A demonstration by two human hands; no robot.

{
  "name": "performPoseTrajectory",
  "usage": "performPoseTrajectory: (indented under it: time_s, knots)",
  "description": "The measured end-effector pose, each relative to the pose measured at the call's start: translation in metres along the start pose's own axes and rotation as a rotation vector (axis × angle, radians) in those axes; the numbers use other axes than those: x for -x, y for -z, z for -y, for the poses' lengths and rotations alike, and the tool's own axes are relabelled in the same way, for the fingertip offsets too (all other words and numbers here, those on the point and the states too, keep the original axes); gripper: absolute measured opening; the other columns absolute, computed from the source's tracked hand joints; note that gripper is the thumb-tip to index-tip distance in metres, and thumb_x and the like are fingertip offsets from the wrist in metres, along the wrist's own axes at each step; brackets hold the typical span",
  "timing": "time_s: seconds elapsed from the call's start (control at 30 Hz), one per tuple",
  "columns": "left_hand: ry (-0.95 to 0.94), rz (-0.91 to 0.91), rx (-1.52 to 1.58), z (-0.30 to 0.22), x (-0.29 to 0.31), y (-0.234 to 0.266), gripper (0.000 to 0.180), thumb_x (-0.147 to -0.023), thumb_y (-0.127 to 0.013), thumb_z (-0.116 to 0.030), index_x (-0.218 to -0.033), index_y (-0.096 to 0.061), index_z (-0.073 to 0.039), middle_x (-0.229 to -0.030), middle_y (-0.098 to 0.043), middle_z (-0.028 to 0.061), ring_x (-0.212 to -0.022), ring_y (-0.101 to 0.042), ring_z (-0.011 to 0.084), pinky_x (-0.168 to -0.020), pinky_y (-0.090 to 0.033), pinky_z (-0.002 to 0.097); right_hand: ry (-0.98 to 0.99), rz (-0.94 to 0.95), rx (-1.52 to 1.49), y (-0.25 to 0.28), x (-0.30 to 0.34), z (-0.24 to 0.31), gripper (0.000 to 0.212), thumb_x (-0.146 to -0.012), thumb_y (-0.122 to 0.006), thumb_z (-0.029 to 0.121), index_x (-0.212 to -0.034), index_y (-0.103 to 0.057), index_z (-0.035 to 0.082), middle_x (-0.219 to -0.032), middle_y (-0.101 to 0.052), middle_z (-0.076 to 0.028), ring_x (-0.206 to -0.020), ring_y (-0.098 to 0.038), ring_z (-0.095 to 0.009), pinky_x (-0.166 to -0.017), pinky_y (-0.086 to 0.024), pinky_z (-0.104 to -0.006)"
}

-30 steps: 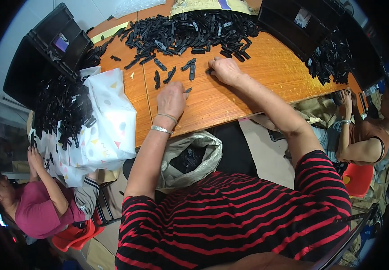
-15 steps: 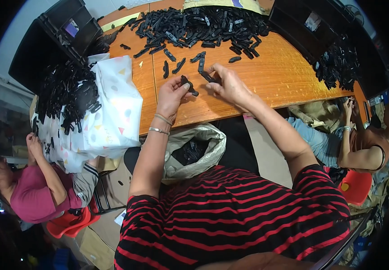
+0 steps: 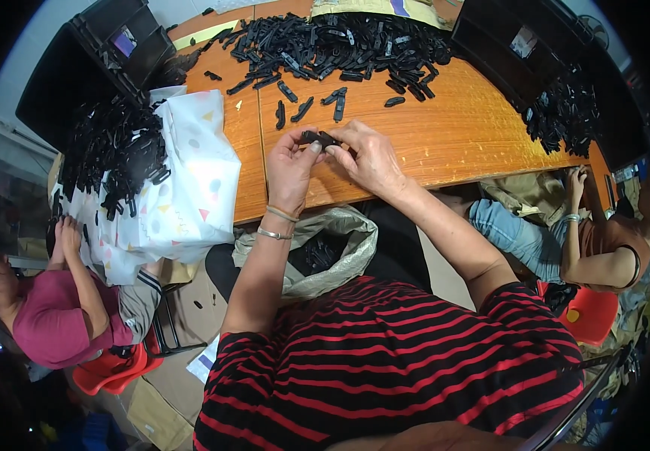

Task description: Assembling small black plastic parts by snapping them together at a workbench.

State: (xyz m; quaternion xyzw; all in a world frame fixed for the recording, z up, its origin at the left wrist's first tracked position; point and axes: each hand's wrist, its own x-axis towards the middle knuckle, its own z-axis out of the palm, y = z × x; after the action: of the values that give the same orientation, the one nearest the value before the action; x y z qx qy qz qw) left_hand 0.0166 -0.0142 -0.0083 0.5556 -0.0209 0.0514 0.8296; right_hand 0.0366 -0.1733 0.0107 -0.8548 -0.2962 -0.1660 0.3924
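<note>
Left hand (image 3: 292, 167) and right hand (image 3: 370, 159) fingers together pinch one black plastic part (image 3: 319, 138) (above the wooden table (image 3: 430, 143))

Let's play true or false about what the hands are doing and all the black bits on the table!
1. Both hands hold one small black plastic part together. True: left hand and right hand meet on it.
2. The table is blue. False: it is orange-brown wood.
3. A big pile of black parts lies at the table's far side. True.
4. The open sack under the table edge holds apples. False: it holds black parts.
5. The left wrist is bare. False: it wears bracelets.
</note>
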Motion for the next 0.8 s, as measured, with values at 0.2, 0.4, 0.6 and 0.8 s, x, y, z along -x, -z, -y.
performPoseTrajectory:
  time_s: [0.2,0.4,0.6,0.8]
  knots:
    - [-0.188,-0.023,-0.06,-0.005,0.018,-0.016,0.031,-0.086,-0.063,-0.001,-0.115,-0.053,0.004,-0.105,-0.06,0.0087,-0.093,-0.06,0.0137,-0.083,-0.05,0.0244,0.051,-0.049,0.027,-0.002,0.003,0.005,0.026,-0.078,-0.068,0.006,-0.103,-0.066,0.002,-0.082,-0.059,-0.014,-0.068,-0.062,-0.028,-0.059,-0.05,-0.0345]
    - [-0.439,-0.164,-0.468,-0.008,0.025,-0.022,0.032,-0.085,-0.064,0.0,-0.115,-0.054,0.004,-0.103,-0.061,0.0083,-0.094,-0.06,0.0129,-0.085,-0.048,0.0253,0.068,-0.102,-0.056,-0.003,-0.001,0.016,0.029,-0.074,-0.07,0.004,-0.103,-0.065,0.003,-0.084,-0.061,-0.01,-0.066,-0.061,-0.021,-0.058,-0.051,-0.0308]
    - [-0.429,-0.076,-0.511,-0.02,0.026,-0.021,0.029,-0.085,-0.063,0.001,-0.114,-0.056,0.003,-0.104,-0.061,0.0072,-0.093,-0.06,0.0122,-0.084,-0.049,0.0253,-0.189,0.013,-0.468,-0.005,0.001,0.008,0.028,-0.076,-0.073,0.006,-0.101,-0.061,0.0,-0.079,-0.058,-0.001,-0.069,-0.055,-0.006,-0.06,-0.048,-0.0237]
    - [-0.312,-0.007,-0.373,-0.017,0.025,-0.011,0.027,-0.085,-0.064,-0.002,-0.111,-0.056,0.002,-0.103,-0.062,0.0071,-0.092,-0.059,0.0108,-0.082,-0.048,0.0239,-0.288,0.08,-0.544,-0.022,0.002,-0.002,0.029,-0.074,-0.074,0.005,-0.099,-0.059,0.0,-0.074,-0.057,-0.001,-0.067,-0.053,-0.006,-0.059,-0.046,-0.0233]
